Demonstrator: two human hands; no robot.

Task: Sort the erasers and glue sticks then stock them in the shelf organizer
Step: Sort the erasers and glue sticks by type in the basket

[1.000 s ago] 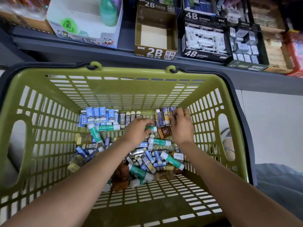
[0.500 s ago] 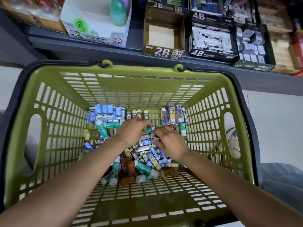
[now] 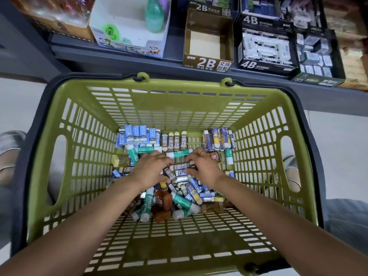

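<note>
Now | both hands: left (image 3: pixel 151 170), right (image 3: pixel 203 168) pinch 2B eraser (image 3: pixel 180 167) | long axis left-right

A white panda-printed carton (image 3: pixel 130 46) sits at the left of the grey shelf (image 3: pixel 119 62), holding a teal egg-shaped item (image 3: pixel 154 13) and a bright green sharpener (image 3: pixel 111 32). Left of it lies a blurred clear wrapped pack (image 3: pixel 57 10). Pale floor (image 3: pixel 336 148) shows beside a shoe (image 3: pixel 9 144).

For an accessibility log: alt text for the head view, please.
Both hands, left hand and right hand, pick at 2B erasers in a pile of erasers and glue sticks inside a green basket, below a shelf holding an empty 2B box.
</note>
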